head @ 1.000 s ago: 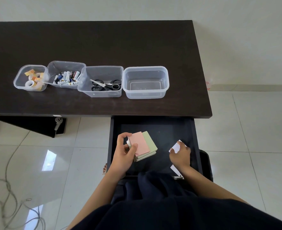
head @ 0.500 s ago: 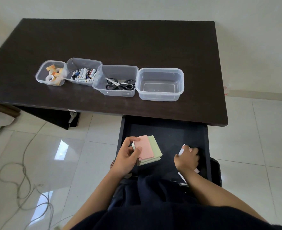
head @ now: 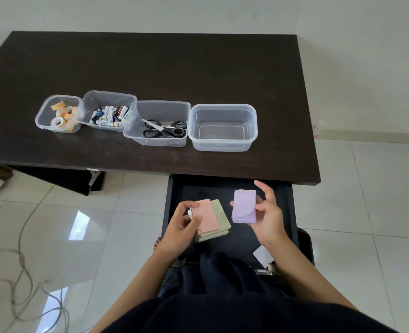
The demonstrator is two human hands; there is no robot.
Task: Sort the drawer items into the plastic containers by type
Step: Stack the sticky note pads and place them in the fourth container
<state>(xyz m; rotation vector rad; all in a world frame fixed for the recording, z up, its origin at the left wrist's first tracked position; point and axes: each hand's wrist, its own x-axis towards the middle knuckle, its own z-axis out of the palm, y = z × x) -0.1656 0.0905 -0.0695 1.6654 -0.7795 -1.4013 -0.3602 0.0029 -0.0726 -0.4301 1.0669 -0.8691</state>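
Glossy pale floor tiles [head: 367, 200] and a plain wall surround a dark desk [head: 150, 68]; a loose grey cable [head: 18, 272] lies on the floor at far left. Ranged along the desk front, side by side: small container [head: 45, 111] holding tape rolls [head: 57, 121]; second container [head: 107, 96] holding batteries [head: 109, 115]; third container [head: 136, 133] holding black-handled scissors [head: 162, 131]; fourth container [head: 222, 146], nothing in it. Below the desk's right half, an open dark drawer [head: 172, 200]. Over the drawer, the left hand [head: 182, 227] closes thumb and fingers on a stack of note pads [head: 210, 219], pink sheet uppermost, green pad beneath, further pale edges showing at the left side. Just beside it, apart from the stack, the right hand [head: 268, 217] holds a lilac note pad [head: 244, 206] against the palm, thumb across its edge, upper fingers spread loose. Near the right forearm, a white paper scrap [head: 262, 255] lies at the drawer's front corner. Dark clothing [head: 222, 296] fills the lower foreground.
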